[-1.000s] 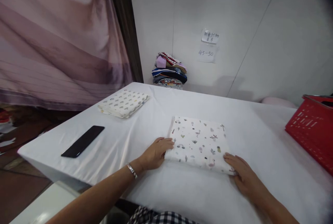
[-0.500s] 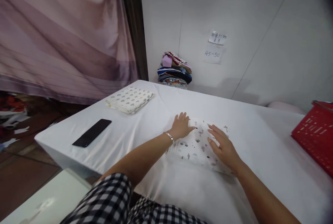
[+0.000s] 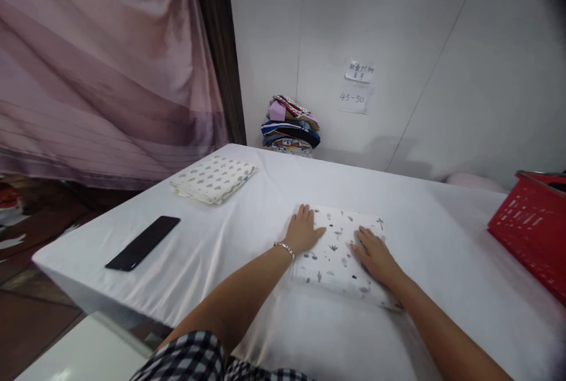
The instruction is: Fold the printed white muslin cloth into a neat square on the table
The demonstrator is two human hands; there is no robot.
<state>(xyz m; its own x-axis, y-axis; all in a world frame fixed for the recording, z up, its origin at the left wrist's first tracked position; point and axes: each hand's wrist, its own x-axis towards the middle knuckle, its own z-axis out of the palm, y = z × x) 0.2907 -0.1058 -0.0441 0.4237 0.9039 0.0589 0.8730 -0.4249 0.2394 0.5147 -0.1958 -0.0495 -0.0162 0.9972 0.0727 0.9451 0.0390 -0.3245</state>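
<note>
A folded white cloth (image 3: 333, 257) printed with small grey flamingos and plants lies flat before me on the white-covered table (image 3: 274, 192). On its left edge rests my left hand (image 3: 303, 232), palm down with the fingers stretched and the thumb apart. My right hand (image 3: 375, 257) lies flat over the cloth's right side, fingers extended. Neither hand grips anything. Farther left sits a second folded cloth (image 3: 214, 177), cream with grey cloud-like shapes.
A black phone (image 3: 144, 242) lies at the table's left. A red plastic basket (image 3: 530, 227) stands at the right edge. Behind the table are a stack of folded fabrics (image 3: 290, 127) and a wall with paper notes (image 3: 354, 98). A pink curtain (image 3: 110, 62) hangs at left.
My right hand has settled flatter on the flamingo cloth, toward its right side. My left hand stays at the left edge. The view has shifted slightly.
</note>
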